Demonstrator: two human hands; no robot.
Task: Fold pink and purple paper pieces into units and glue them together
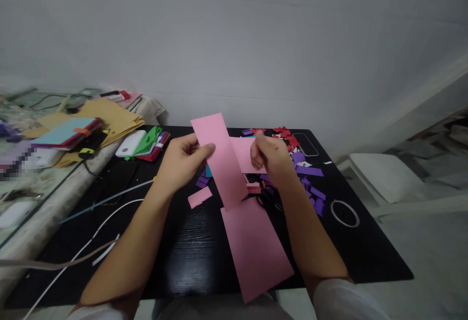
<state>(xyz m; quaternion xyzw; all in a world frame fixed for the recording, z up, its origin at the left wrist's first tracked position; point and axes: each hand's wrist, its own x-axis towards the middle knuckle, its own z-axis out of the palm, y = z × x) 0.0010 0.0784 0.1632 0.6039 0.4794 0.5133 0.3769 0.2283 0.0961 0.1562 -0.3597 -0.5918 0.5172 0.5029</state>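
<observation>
Two hands: left hand (183, 160) fingers pinch pink strip (221, 161); right hand (269, 156) fingers hold pink sheet (242, 153).

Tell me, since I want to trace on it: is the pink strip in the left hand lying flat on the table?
No. The pink strip is raised off the black table, pinched at its edge by the left hand.

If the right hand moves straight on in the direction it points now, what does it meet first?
The right hand points left, toward the left hand. It would probably first meet the pink paper strip that the left hand holds up, though depth is hard to judge in this one view.
</observation>
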